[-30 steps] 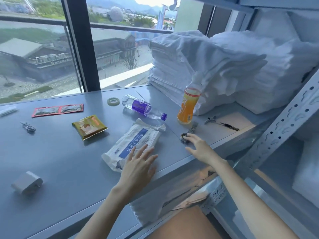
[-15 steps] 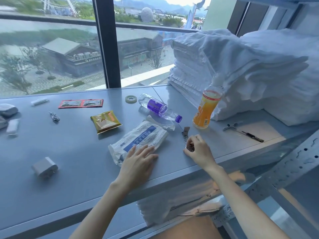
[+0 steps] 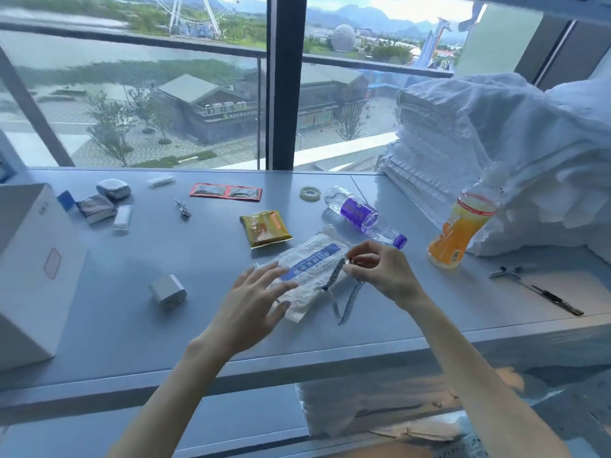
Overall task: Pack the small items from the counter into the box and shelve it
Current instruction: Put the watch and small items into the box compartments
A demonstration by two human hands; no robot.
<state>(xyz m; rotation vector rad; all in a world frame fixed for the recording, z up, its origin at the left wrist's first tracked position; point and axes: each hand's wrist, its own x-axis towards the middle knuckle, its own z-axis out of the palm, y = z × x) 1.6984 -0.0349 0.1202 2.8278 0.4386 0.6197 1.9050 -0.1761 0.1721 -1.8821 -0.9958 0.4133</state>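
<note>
Box (image 3: 33, 266), white cardboard with flat matte sides, stands at the left edge of the grey counter (image 3: 99, 319). Its inside does not show, so I cannot tell whether anything is packed yet. Judging by how much lies out, the packing has barely begun and shelving is far off.

The right hand (image 3: 383, 272) pinches a wristwatch (image 3: 334, 277) by its case and holds it above the counter, with the linked metal strap hanging limp in two tails. The left hand (image 3: 254, 302) is spread with straight fingers over the near end of a soft, crinkly plastic mask packet (image 3: 307, 256). Whether it presses down is unclear.

Left to gather, across the counter:
- a boxy white charger (image 3: 168, 290) near the left hand
- a glossy gold sachet (image 3: 266, 228) and a red twin sachet (image 3: 225, 192) beyond it
- a small tape ring (image 3: 310, 193)
- a rounded white case (image 3: 113, 188) and a foil pack (image 3: 96, 208) at far left
- a thin pen-like tool (image 3: 535, 289) at right

A clear water bottle (image 3: 362, 214) lies on its side, and an orange juice bottle (image 3: 459, 231) stands by the folded white towels (image 3: 496, 143).
</note>
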